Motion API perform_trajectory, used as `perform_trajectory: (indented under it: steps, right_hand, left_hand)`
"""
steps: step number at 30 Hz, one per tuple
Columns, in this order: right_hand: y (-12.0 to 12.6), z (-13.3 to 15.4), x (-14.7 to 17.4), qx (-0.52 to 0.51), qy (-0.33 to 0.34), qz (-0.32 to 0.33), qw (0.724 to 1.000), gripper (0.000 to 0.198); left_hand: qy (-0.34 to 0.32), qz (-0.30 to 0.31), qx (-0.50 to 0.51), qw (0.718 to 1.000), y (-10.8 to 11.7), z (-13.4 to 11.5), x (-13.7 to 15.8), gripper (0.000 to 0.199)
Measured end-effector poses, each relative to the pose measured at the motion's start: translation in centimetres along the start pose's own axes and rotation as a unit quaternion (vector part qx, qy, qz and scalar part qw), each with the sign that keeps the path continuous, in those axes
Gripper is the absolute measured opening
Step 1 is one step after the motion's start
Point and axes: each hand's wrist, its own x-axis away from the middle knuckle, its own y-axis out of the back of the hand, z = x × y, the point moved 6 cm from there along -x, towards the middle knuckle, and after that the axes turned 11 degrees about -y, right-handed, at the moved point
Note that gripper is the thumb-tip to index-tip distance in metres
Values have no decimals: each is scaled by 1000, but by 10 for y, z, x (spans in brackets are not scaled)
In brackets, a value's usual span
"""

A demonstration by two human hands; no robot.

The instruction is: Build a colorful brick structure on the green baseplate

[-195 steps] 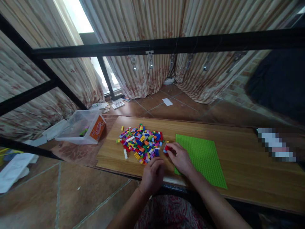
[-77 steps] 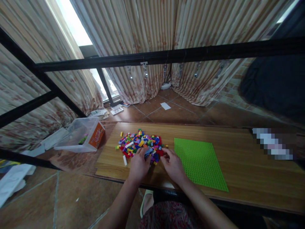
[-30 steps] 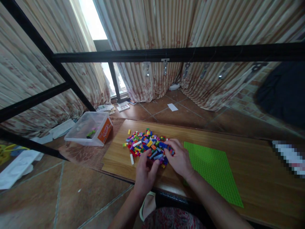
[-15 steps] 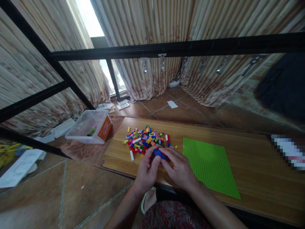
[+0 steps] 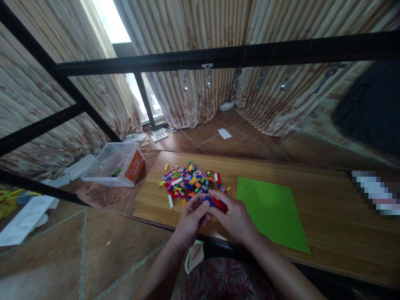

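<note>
Above the front edge of the wooden table (image 5: 337, 208), my two hands meet over small toy bricks. A blue brick (image 5: 208, 201) is pinched by my left hand (image 5: 189, 218), its thumb on top. A red brick (image 5: 219, 204) sits in the fingers of my right hand (image 5: 235, 217), end against the blue one; whether they are joined I cannot tell, since fingers cover parts of both. Just beyond my hands lies a heap of mixed coloured bricks (image 5: 193, 181). To the right of my right hand a green studded baseplate (image 5: 271, 212) lies flat.
A clear plastic box (image 5: 106, 166) with an orange label and a few green pieces stands left of the table. Black metal bars (image 5: 156, 61) cross in front of the curtains. A blurred item (image 5: 379, 193) lies at the table's far right.
The bricks have turned between my fingers, and the red brick now shows beside the blue one. My view has shifted slightly; the heap and the baseplate look undisturbed.
</note>
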Motion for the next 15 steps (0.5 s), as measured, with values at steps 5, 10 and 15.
perform_trajectory:
  steps: [5, 10, 15]
  right_hand:
    - [6, -5, 6, -43, -41, 10, 998, 33]
    - [1, -20, 10, -170, -128, 47, 976, 26]
    - [9, -40, 0, -176, -150, -30, 972, 32]
  left_hand:
    - [-19, -16, -34, 999, 2, 1, -2, 35]
    - [-54, 35, -95, 993, 1, -3, 1, 32]
    - [-45, 10, -99, 994, 11, -1, 5, 32]
